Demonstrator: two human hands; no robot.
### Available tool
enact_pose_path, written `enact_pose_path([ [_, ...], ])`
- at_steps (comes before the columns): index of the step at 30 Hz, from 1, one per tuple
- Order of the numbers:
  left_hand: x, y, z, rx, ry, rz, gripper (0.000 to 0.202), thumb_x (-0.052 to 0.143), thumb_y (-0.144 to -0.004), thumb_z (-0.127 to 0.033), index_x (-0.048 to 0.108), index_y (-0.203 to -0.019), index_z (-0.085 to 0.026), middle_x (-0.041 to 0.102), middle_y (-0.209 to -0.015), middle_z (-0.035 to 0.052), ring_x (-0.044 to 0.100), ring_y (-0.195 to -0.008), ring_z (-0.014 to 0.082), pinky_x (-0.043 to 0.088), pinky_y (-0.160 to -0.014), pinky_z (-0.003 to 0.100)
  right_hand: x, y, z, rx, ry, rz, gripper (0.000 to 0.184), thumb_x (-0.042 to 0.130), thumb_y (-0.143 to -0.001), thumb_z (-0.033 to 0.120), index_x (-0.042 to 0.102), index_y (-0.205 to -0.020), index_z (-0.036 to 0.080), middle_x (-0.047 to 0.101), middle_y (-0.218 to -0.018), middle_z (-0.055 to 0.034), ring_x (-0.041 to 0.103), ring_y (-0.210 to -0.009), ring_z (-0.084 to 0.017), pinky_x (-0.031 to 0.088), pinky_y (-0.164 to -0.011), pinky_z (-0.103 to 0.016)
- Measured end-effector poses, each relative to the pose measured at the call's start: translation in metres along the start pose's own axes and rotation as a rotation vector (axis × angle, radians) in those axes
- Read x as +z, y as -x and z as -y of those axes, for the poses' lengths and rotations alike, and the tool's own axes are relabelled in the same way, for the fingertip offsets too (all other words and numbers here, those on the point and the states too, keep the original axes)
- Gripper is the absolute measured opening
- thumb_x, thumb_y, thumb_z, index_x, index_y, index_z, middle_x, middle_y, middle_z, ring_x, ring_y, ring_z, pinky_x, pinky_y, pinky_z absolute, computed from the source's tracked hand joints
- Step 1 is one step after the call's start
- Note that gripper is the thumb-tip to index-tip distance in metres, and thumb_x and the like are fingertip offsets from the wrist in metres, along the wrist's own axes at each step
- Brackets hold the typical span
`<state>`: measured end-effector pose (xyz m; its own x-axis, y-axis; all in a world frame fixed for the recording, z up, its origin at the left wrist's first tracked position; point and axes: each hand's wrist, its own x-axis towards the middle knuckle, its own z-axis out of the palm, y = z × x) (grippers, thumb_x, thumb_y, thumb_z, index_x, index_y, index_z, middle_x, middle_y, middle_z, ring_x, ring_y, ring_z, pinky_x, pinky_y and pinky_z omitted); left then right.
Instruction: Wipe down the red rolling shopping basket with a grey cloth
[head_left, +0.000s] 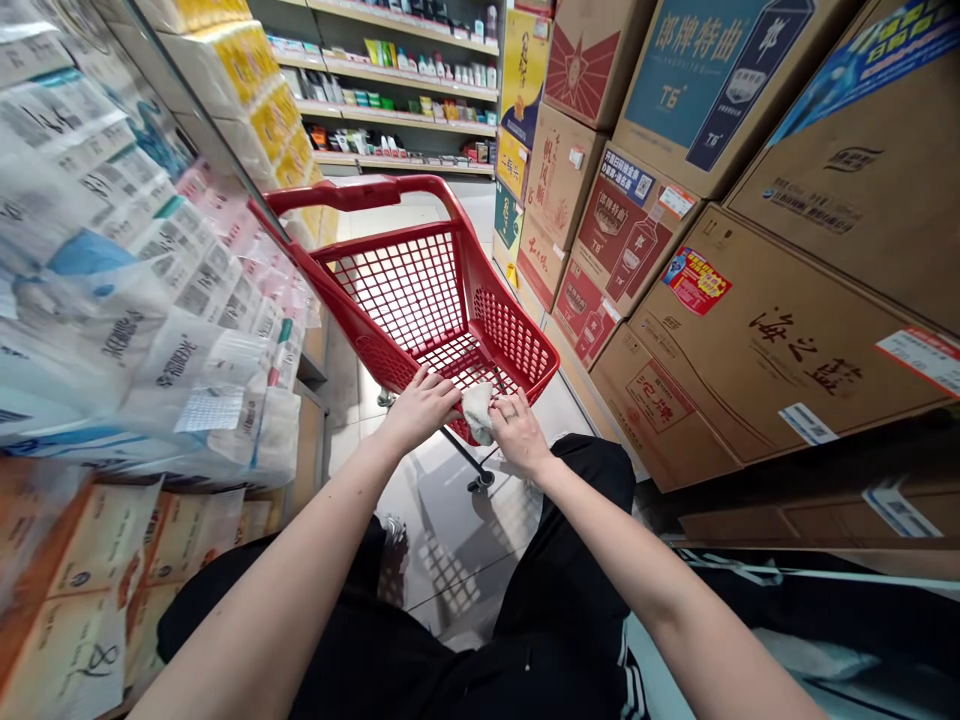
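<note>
A red plastic shopping cart [420, 290] stands tilted in the aisle in front of me, its basket holding nothing I can see. My left hand [420, 408] rests on the near rim of the cart, fingers curled over the edge. My right hand [517, 430] is just beside it, pinching a small white cloth [477, 410] against the cart's near corner. Both forearms reach out over my knees in black trousers.
Stacked packs of tissue paper [112, 280] fill the shelves on my left. Brown cardboard liquor boxes [750, 330] are piled high on my right. Shelves with small bottles [405, 80] close the far end. The tiled floor [450, 540] lies under the cart.
</note>
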<state>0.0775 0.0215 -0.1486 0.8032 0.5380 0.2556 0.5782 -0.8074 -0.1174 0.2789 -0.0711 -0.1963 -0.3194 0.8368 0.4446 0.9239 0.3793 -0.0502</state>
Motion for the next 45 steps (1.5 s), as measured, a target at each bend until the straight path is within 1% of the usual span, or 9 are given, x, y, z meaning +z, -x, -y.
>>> enact_pose_path([
  [3,0.000,-0.002,-0.001,-0.007,0.026,0.010,0.015,0.056,-0.084,-0.037,0.059,-0.089,-0.023,0.060,-0.089,0.0042,0.051,-0.098,0.0229,0.024,-0.110,0.050,-0.002,0.002,-0.029,-0.095,0.052,0.008,0.027,0.044,-0.093,0.019,0.056,-0.117,0.018,0.056,-0.118,-0.0094,0.043,-0.119,-0.023,0.018,-0.116,-0.054],
  [8,0.003,-0.006,-0.008,-0.028,0.007,0.006,0.013,0.057,-0.083,-0.034,0.058,-0.086,-0.021,0.059,-0.088,0.0042,0.050,-0.097,0.0232,0.023,-0.109,0.052,-0.004,0.001,-0.053,-0.049,0.090,-0.019,0.026,0.046,-0.092,0.020,0.056,-0.117,0.016,0.056,-0.118,-0.0113,0.042,-0.121,-0.024,0.019,-0.115,-0.054],
  [12,0.005,-0.007,-0.013,-0.053,-0.014,-0.014,0.013,0.058,-0.082,-0.033,0.058,-0.086,-0.021,0.058,-0.088,0.0049,0.050,-0.095,0.0239,0.022,-0.109,0.055,0.001,0.002,-0.041,0.027,0.084,-0.053,0.026,0.054,-0.089,0.026,0.057,-0.112,0.013,0.057,-0.114,-0.0128,0.042,-0.120,-0.026,0.022,-0.115,-0.052],
  [19,0.005,-0.004,-0.012,-0.057,0.010,-0.025,0.013,0.058,-0.082,-0.033,0.058,-0.086,-0.021,0.058,-0.087,0.0056,0.050,-0.095,0.0247,0.023,-0.108,0.056,0.005,-0.008,-0.008,-0.022,0.026,-0.034,0.028,0.056,-0.088,0.037,0.059,-0.105,0.015,0.060,-0.107,-0.0121,0.049,-0.110,-0.025,0.031,-0.110,-0.047],
  [23,0.005,-0.004,-0.011,-0.058,0.042,-0.029,0.013,0.056,-0.083,-0.033,0.059,-0.086,-0.021,0.059,-0.088,0.0056,0.050,-0.095,0.0241,0.026,-0.108,0.054,0.002,-0.014,-0.006,-0.079,0.035,0.007,0.031,0.055,-0.088,0.041,0.060,-0.102,0.014,0.061,-0.103,-0.0122,0.052,-0.103,-0.024,0.035,-0.106,-0.044],
  [28,0.008,-0.004,-0.007,-0.039,0.080,-0.033,0.013,0.053,-0.085,-0.033,0.059,-0.087,-0.022,0.060,-0.086,0.0041,0.050,-0.096,0.0233,0.022,-0.109,0.054,-0.005,-0.007,-0.039,-0.127,0.049,0.036,0.022,0.051,-0.091,0.030,0.059,-0.108,0.017,0.060,-0.111,-0.0103,0.051,-0.108,-0.022,0.031,-0.109,-0.044],
  [34,0.007,-0.006,-0.002,-0.009,0.133,-0.023,0.017,0.046,-0.090,-0.034,0.059,-0.090,-0.023,0.062,-0.088,0.0037,0.050,-0.098,0.0224,0.025,-0.107,0.049,-0.015,-0.006,-0.088,-0.023,0.066,0.048,0.024,0.049,-0.091,0.020,0.058,-0.113,0.017,0.058,-0.119,-0.0108,0.041,-0.124,-0.025,0.026,-0.110,-0.047],
  [39,0.004,-0.011,-0.010,-0.043,0.090,-0.013,0.016,0.050,-0.087,-0.035,0.059,-0.088,-0.022,0.062,-0.088,0.0057,0.051,-0.096,0.0235,0.026,-0.105,0.049,-0.017,-0.010,-0.055,-0.055,-0.014,0.081,0.029,0.056,-0.086,0.027,0.057,-0.111,0.014,0.057,-0.116,-0.0122,0.041,-0.121,-0.026,0.020,-0.113,-0.050],
  [45,0.008,-0.013,-0.008,-0.095,0.103,-0.035,0.029,0.051,-0.086,-0.032,0.055,-0.111,-0.018,0.062,-0.105,0.0105,0.052,-0.106,0.0248,0.025,-0.107,0.049,-0.015,-0.016,-0.006,-0.004,-0.026,0.092,0.037,0.056,-0.086,0.040,0.055,-0.110,0.011,0.057,-0.108,-0.0143,0.045,-0.109,-0.026,0.031,-0.106,-0.047],
])
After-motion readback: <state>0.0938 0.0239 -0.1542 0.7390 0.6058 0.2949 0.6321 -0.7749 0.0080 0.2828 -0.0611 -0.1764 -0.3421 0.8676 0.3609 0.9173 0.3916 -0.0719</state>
